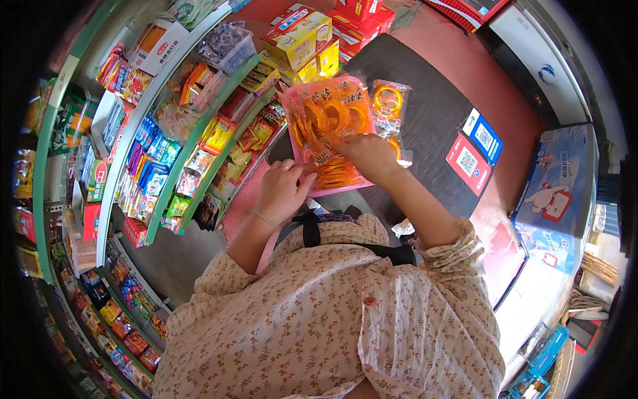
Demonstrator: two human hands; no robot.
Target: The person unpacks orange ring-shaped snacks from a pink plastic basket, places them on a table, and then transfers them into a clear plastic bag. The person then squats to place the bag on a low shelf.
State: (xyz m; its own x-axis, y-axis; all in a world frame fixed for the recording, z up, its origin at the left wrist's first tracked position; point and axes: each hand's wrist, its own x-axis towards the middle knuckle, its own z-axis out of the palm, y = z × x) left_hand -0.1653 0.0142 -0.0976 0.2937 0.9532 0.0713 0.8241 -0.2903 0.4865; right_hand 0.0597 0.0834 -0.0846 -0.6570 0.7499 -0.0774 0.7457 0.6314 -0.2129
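A pink plastic tray (293, 130) sits at the end of the dark counter, filled with clear packets of orange snack food (333, 117). The packets bear dark printed characters. My left hand (283, 192) is at the tray's near left corner, thumb and fingers against the packets there; a ring and a bracelet show on it. Over the middle of the tray my right hand (371, 157) reaches in from the right, its fingertips down on the packets. Whether either hand grips a packet is hidden. To the tray's right lies a loose packet with an orange ring (388, 102), and another shows partly behind my right wrist.
Shelves of bagged snacks (164, 149) curve along the left. Yellow cartons (299, 42) and red boxes (356, 25) stand beyond the tray. Red and blue code cards (468, 163) lie on the dark counter (423, 85). A printed blue freezer (558, 184) is at right.
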